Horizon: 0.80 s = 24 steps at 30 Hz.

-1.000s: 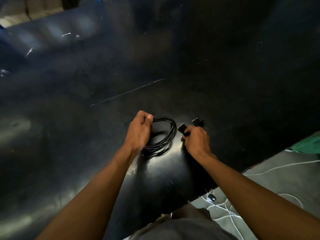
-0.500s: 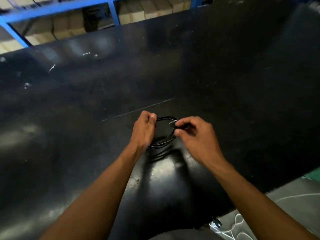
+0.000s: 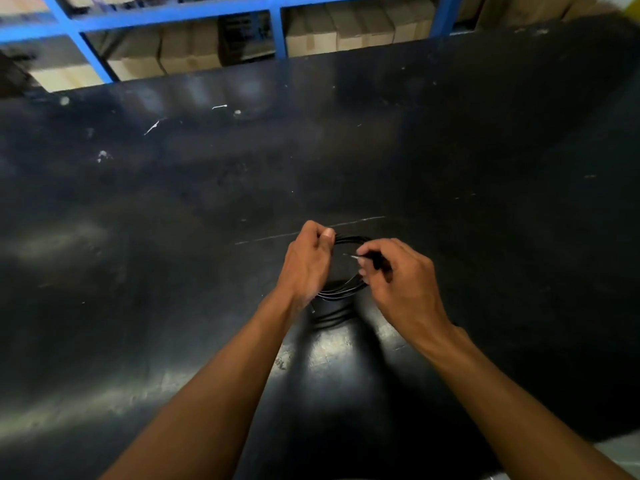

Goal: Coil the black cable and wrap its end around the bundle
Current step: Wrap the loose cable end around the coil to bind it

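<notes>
The black cable (image 3: 343, 291) is wound into a small coil of several loops, held just above the black table (image 3: 173, 202). My left hand (image 3: 306, 263) grips the coil's left side, thumb pressed on the top strands. My right hand (image 3: 398, 271) pinches the cable's end with its dark plug at the coil's right side, fingertips reaching into the ring. Both hands hide most of the loops; only the top arc and the bottom arc show.
The table is wide, dark and glossy with pale scratches and specks. Behind its far edge stands a blue metal shelf frame (image 3: 277, 26) holding cardboard boxes (image 3: 349, 32). A strip of grey floor (image 3: 620, 448) shows at the bottom right.
My right hand took up the cable's plug end from the table and brought it left to the coil. The coil is lifted a little. The camera has tilted up toward the shelves.
</notes>
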Each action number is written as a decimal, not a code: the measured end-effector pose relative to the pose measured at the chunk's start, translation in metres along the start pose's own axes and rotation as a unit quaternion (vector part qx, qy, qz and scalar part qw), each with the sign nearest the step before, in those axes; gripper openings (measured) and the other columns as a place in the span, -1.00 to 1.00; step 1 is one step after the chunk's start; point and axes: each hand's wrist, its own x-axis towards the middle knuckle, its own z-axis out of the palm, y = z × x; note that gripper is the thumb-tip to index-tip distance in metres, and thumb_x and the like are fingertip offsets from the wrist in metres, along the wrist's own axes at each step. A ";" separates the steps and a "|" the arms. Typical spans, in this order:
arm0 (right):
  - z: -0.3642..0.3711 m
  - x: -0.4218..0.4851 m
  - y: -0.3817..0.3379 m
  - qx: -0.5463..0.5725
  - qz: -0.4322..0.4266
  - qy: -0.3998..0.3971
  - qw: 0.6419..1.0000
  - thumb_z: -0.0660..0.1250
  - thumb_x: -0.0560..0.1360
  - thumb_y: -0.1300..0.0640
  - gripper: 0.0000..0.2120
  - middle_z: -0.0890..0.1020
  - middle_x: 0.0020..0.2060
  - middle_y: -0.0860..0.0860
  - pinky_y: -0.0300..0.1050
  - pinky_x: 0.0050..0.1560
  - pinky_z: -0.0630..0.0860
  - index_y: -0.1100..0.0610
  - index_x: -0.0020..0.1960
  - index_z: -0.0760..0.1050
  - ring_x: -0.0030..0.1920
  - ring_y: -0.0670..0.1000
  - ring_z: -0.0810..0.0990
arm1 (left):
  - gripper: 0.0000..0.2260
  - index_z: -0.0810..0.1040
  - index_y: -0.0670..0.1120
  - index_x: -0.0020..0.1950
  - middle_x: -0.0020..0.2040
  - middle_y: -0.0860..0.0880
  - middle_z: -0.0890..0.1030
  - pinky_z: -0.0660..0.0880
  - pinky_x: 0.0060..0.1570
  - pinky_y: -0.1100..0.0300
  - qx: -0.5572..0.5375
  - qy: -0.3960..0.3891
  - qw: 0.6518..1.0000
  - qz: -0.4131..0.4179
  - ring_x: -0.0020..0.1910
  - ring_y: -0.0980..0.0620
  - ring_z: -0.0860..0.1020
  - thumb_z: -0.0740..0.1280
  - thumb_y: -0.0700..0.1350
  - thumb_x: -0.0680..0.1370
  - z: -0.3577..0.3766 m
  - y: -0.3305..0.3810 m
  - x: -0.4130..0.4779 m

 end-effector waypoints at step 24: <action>-0.008 0.007 0.023 -0.051 -0.054 0.013 0.997 0.46 0.38 0.35 -0.82 0.68 -0.10 0.05 -0.04 -0.09 0.58 0.19 -0.05 0.66 -0.12 0.02 0.63 | -0.85 0.46 -0.06 -0.15 -0.31 0.08 0.46 0.39 -0.22 0.10 0.022 -0.049 0.997 0.059 -0.29 0.11 0.40 0.23 -0.10 0.61 -0.003 0.020 -0.009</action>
